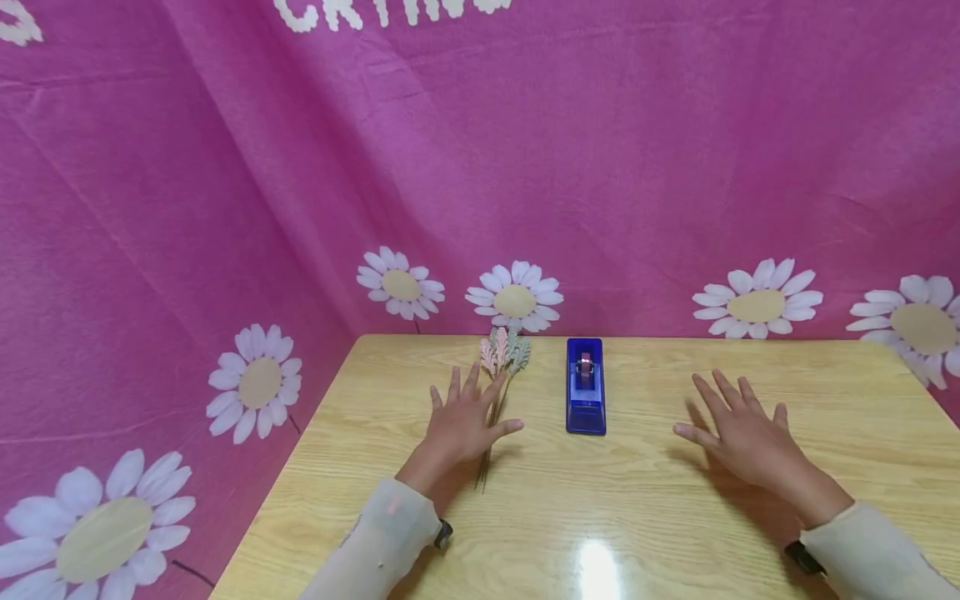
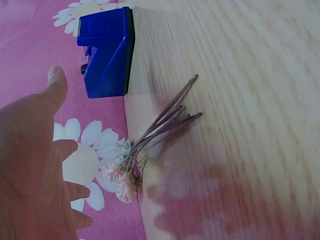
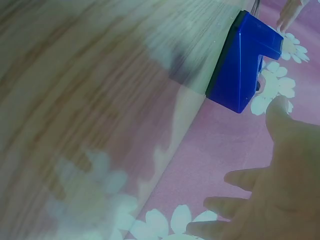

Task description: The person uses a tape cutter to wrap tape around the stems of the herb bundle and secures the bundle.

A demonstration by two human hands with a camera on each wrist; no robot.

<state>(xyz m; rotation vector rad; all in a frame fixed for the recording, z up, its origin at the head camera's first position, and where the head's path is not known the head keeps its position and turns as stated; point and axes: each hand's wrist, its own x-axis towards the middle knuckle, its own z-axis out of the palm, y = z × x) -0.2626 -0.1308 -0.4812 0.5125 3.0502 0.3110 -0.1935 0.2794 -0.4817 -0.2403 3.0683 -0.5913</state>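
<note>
A small bunch of artificial flowers [image 1: 497,353], pink and pale green on thin brown stems, lies on the wooden table. My left hand [image 1: 462,423] hovers over the stems with fingers spread, holding nothing. In the left wrist view the stems [image 2: 162,120] fan out on the tabletop, apart from the hand. Right of the flowers stands a blue tape dispenser [image 1: 586,387], seen side-on in the right wrist view. Over the table's right part my right hand [image 1: 750,437] is spread above its own shadow and touches nothing.
The light wooden table [image 1: 300,500] ends at the back against a magenta cloth [image 1: 600,167] printed with white daisies. The cloth also hangs along the left side. A bright light reflection shows on the tabletop near the front.
</note>
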